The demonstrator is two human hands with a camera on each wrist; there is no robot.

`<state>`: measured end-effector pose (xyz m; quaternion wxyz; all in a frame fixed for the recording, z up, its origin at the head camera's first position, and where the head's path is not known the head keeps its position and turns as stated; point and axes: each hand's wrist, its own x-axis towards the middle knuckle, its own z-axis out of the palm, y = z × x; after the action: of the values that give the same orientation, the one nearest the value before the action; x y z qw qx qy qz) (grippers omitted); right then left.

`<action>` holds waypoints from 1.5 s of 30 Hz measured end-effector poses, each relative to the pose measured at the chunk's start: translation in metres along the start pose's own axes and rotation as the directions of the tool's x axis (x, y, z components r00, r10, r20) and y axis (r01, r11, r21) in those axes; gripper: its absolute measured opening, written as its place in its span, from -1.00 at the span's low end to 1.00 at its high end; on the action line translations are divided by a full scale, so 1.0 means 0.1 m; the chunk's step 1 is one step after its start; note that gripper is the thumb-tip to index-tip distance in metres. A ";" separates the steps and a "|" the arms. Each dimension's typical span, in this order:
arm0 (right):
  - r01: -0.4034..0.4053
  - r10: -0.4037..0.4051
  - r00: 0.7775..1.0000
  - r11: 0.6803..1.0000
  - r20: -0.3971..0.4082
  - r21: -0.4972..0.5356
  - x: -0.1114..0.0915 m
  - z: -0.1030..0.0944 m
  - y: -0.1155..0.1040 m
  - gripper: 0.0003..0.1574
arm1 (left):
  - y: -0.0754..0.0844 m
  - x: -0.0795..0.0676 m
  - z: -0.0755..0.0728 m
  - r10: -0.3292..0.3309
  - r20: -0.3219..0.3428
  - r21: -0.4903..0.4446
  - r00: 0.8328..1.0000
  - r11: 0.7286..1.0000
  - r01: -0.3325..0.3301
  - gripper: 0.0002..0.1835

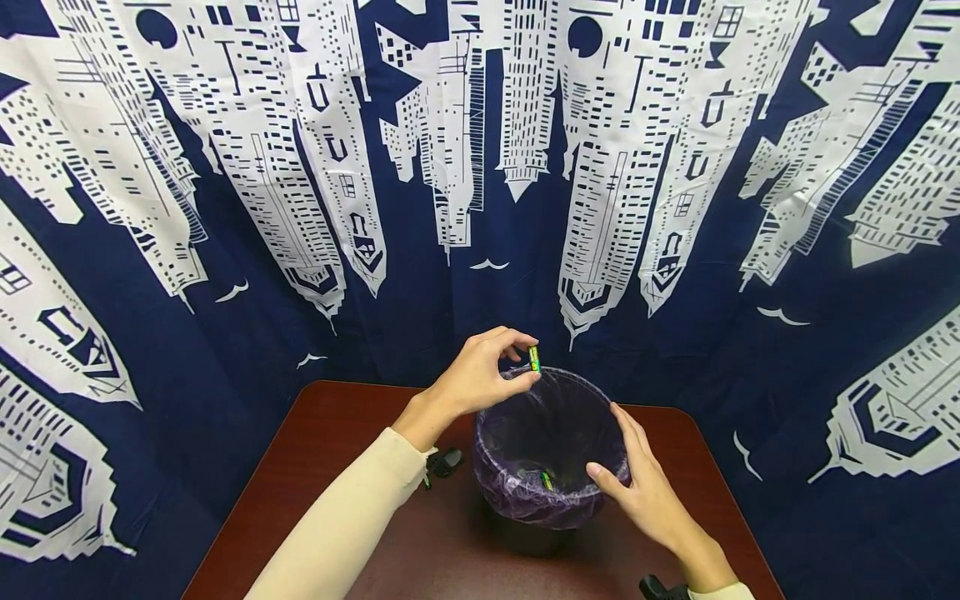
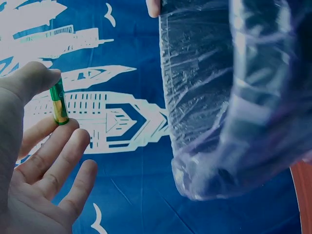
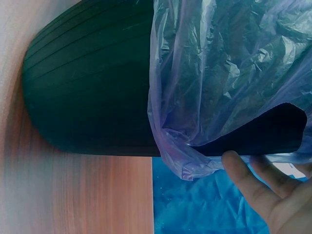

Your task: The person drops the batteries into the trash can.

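Observation:
My left hand (image 1: 480, 371) pinches a small green and gold battery (image 1: 534, 359) between thumb and fingertips, above the far left rim of a bin. In the left wrist view the battery (image 2: 59, 103) spans thumb and fingertips, while the other fingers spread loosely. The dark bin (image 3: 87, 83) has a translucent purple liner (image 1: 517, 492) folded over its rim. Another green battery (image 1: 547, 480) shows inside the bin, low against the near side. My right hand (image 1: 637, 483) touches the bin's right side at the rim with fairly straight fingers and thumb.
The bin stands on a reddish-brown table (image 1: 330, 467). Beside the left sleeve lies a small green item (image 1: 427, 482), partly hidden. Dark wrist devices (image 1: 447, 461) sit at both wrists. A navy curtain with white buildings (image 1: 450, 308) hangs behind the table.

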<state>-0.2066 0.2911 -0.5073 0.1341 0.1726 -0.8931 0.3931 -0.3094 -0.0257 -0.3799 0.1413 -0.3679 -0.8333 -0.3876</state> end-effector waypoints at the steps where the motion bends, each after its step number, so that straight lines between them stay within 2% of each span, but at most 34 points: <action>1: -0.002 0.002 1.000 1.000 -0.001 -0.004 0.00 0.00 -0.01 0.30 | 0.01 0.02 0.01 0.002 0.005 0.006 1.000 1.000 -0.002 -0.47; 10: -0.024 0.024 1.000 1.000 0.000 0.008 0.02 -0.02 -0.02 0.32 | 0.12 0.21 0.11 -0.011 0.053 0.068 0.999 0.998 0.007 -0.48; 17: -0.030 0.030 1.000 1.000 0.006 0.009 0.01 -0.03 -0.04 0.33 | 0.17 0.26 0.15 -0.059 0.112 0.098 0.992 0.994 0.048 -0.40; 23: -0.025 0.024 1.000 1.000 0.007 0.014 0.00 -0.02 -0.02 0.32 | 0.15 0.20 0.14 -0.103 0.127 0.117 0.987 0.989 0.088 -0.32; 32: -0.021 0.021 1.000 1.000 0.004 0.016 0.00 -0.01 -0.02 0.32 | 0.05 0.11 0.10 -0.131 0.109 0.109 0.985 0.987 0.119 -0.35; 45: -0.015 0.015 1.000 1.000 -0.007 0.012 0.00 -0.01 -0.04 0.33 | -0.13 -0.10 0.02 -0.129 0.052 0.098 0.990 0.988 0.123 -0.40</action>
<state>-0.2048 0.2893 -0.5044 0.1333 0.1655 -0.8915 0.4001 -0.3116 -0.0349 -0.3937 0.1093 -0.3186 -0.8760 -0.3451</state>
